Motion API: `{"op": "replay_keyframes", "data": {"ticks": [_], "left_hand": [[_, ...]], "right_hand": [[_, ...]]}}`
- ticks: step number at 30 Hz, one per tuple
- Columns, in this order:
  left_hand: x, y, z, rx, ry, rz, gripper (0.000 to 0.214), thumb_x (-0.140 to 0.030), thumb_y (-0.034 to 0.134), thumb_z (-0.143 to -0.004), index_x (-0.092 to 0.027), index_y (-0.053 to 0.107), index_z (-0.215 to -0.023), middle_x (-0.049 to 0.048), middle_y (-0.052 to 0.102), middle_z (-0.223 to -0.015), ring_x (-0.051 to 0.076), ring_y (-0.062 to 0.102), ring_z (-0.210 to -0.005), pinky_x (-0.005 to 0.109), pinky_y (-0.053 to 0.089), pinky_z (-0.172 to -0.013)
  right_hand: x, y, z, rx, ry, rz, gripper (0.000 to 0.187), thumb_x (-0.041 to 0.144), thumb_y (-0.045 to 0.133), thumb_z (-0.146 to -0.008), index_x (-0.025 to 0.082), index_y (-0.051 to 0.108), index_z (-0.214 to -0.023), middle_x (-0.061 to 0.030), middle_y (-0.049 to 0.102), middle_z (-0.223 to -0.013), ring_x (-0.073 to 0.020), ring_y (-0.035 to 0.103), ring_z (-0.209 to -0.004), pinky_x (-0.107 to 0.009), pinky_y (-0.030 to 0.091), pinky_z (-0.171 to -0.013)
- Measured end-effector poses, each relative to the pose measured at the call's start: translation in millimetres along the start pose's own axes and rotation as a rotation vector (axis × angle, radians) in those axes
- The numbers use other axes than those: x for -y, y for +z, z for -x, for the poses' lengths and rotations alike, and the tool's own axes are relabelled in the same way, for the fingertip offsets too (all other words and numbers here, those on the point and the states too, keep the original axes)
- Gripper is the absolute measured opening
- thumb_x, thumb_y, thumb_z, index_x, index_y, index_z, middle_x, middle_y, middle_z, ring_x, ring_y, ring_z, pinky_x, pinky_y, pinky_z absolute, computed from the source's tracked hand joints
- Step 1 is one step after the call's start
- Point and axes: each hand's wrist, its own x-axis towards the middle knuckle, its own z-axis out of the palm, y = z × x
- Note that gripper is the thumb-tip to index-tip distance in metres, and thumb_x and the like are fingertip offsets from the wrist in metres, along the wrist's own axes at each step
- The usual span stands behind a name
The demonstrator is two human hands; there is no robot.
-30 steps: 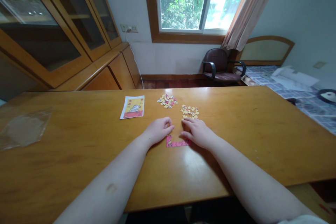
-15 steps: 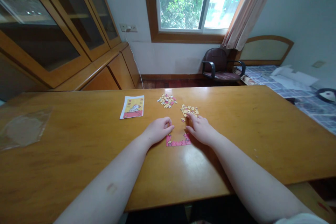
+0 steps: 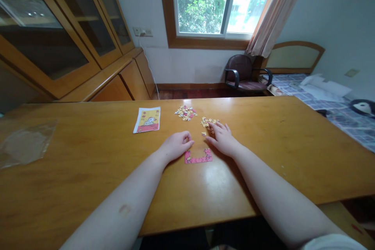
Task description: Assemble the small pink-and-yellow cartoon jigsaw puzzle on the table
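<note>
My left hand (image 3: 176, 143) rests on the table with its fingers curled in, just above the upper left end of a partly joined pink puzzle border (image 3: 198, 160). Anything between those fingers is too small or hidden to make out. My right hand (image 3: 223, 139) has its fingers apart, the fingertips on a small pile of yellow puzzle pieces (image 3: 207, 121) and covering part of it. A single puzzle piece (image 3: 204, 134) lies by the right thumb. Farther back is a second pile of mixed yellow and pink puzzle pieces (image 3: 185, 113).
A printed picture card (image 3: 148, 120) lies left of the piles. A clear plastic bag (image 3: 27, 142) is at the table's left side. Beyond the wooden table (image 3: 96, 136) stand a dark armchair (image 3: 241, 71), glass-door cabinets (image 3: 84, 11) and a bed (image 3: 336, 103).
My right hand has shifted slightly up over the yellow pile, uncovering the right end of the pink border. My left hand stays nearly in place.
</note>
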Motion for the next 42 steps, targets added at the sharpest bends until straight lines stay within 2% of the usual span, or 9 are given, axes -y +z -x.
{"op": "replay_keyframes", "data": {"ticks": [5,12,22,29,33,37,42], "left_hand": [[-0.9,-0.1,0.1,0.003,0.0,-0.002,0.022,-0.042,0.052,-0.08,-0.02,0.055,-0.079,-0.0025,0.056,-0.065,0.014,0.05,-0.06,0.026,0.029,-0.054],[-1.2,-0.3,0.6,0.008,-0.008,-0.002,0.021,-0.041,0.053,-0.08,-0.02,0.056,-0.079,-0.0024,0.057,-0.066,0.014,0.05,-0.06,0.025,0.03,-0.054],[1.0,0.8,0.1,0.01,0.005,0.0,0.022,-0.042,0.053,-0.081,-0.02,0.056,-0.079,-0.0025,0.057,-0.066,0.014,0.05,-0.061,0.025,0.03,-0.054],[0.8,0.4,0.2,0.008,0.01,-0.008,0.022,-0.042,0.053,-0.081,-0.021,0.055,-0.078,-0.0022,0.056,-0.066,0.015,0.05,-0.061,0.025,0.029,-0.054],[-0.3,0.0,0.4,0.009,-0.003,-0.002,0.021,-0.042,0.053,-0.08,-0.02,0.056,-0.079,-0.0018,0.057,-0.066,0.015,0.051,-0.061,0.026,0.029,-0.054],[-0.9,0.2,0.6,0.007,-0.006,-0.004,0.022,-0.042,0.053,-0.08,-0.02,0.057,-0.079,-0.0011,0.057,-0.067,0.015,0.051,-0.062,0.026,0.03,-0.054],[-1.4,-0.6,0.7,0.009,0.001,-0.013,0.021,-0.041,0.053,-0.08,-0.021,0.056,-0.078,-0.0015,0.057,-0.066,0.015,0.05,-0.062,0.026,0.029,-0.054]], "right_hand": [[-4.0,-3.7,-0.6,-0.09,0.088,0.01,0.058,0.042,0.047,-0.09,0.017,0.038,-0.141,-0.0112,0.046,-0.144,-0.027,0.03,-0.137,-0.05,0.013,-0.114],[-5.2,-7.6,0.3,-0.071,0.163,0.159,0.045,0.049,0.048,-0.089,0.022,0.059,-0.124,-0.0097,0.04,-0.147,-0.0326,0.025,-0.138,-0.058,0.013,-0.111],[-12.0,-13.2,0.5,-0.07,0.264,0.207,0.049,0.051,0.049,-0.088,0.021,0.06,-0.124,-0.0109,0.042,-0.145,-0.0348,0.03,-0.134,-0.056,0.017,-0.11],[-11.7,-18.8,1.9,-0.087,0.275,0.209,0.037,0.044,0.048,-0.088,0.021,0.067,-0.11,-0.0101,0.055,-0.132,-0.0333,0.039,-0.128,-0.055,0.023,-0.108],[-14.2,-20.1,1.5,-0.105,0.301,0.215,0.035,0.036,0.046,-0.088,0.023,0.067,-0.112,-0.0098,0.056,-0.132,-0.0323,0.042,-0.125,-0.055,0.025,-0.107],[-16.3,-21.6,1.1,-0.075,0.297,0.2,0.032,0.032,0.044,-0.089,0.027,0.07,-0.106,-0.0073,0.062,-0.122,-0.0313,0.048,-0.119,-0.055,0.027,-0.105],[-19.1,-24.0,-0.2,-0.087,0.314,0.191,0.033,0.026,0.043,-0.087,0.026,0.07,-0.107,-0.0065,0.063,-0.123,-0.0291,0.05,-0.117,-0.048,0.032,-0.102]]}}
